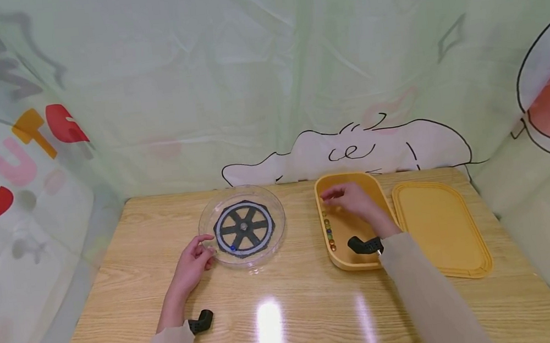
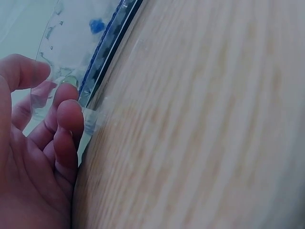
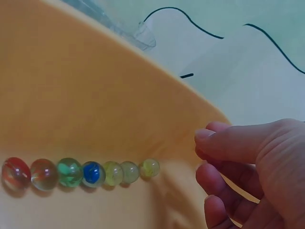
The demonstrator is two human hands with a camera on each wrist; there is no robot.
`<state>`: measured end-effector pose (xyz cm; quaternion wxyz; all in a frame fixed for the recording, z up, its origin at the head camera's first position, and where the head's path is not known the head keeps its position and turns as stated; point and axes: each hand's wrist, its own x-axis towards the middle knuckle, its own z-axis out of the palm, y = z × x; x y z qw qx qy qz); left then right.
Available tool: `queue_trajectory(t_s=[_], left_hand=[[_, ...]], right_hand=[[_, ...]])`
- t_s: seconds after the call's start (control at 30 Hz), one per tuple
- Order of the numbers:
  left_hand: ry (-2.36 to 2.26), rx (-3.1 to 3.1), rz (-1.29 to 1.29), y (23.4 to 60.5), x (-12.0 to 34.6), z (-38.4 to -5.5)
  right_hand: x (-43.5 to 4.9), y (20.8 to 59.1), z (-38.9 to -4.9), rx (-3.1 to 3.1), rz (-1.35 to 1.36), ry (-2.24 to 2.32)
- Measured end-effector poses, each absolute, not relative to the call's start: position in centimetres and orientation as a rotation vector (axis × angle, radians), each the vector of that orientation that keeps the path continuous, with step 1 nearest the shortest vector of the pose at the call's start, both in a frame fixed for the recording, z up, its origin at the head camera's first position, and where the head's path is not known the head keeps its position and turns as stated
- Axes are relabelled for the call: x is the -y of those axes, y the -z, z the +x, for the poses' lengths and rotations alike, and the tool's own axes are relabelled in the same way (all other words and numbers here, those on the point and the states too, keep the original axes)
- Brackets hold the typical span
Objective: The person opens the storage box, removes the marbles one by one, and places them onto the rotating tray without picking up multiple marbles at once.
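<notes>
My left hand (image 1: 192, 265) grips the near-left rim of a round clear plastic dish (image 1: 282, 242), its fingertips curled over the wall. Inside the dish sits a black spoked wheel shape with a pale ring (image 1: 244, 226). A blue marble (image 1: 233, 248) rests near the left hand, and a greenish marble (image 2: 70, 80) shows by its fingertips. Over the far end of a yellow bin (image 1: 351, 267) is my right hand (image 1: 354, 201), thumb and fingertips drawn together; I cannot tell whether anything is between them. Beside it, several glass marbles (image 3: 69, 172) line the bin's left wall.
A yellow lid (image 1: 439, 227) lies flat to the right of the bin. The wooden table (image 1: 313, 311) ends at a printed cloth backdrop (image 1: 247, 86) behind the dish and bin. Cloth also hangs at both sides.
</notes>
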<state>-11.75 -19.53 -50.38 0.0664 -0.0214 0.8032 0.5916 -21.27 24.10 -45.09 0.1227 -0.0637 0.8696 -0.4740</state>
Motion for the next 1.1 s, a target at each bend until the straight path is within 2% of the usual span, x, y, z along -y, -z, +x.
queue_trajectory(t_s=[1.1], left_hand=[[-1.783, -2.434, -0.063, 50.6, 19.5, -11.6]], right_hand=[[-23.5, 46.4, -21.1, -2.584, -0.196, 1.125]])
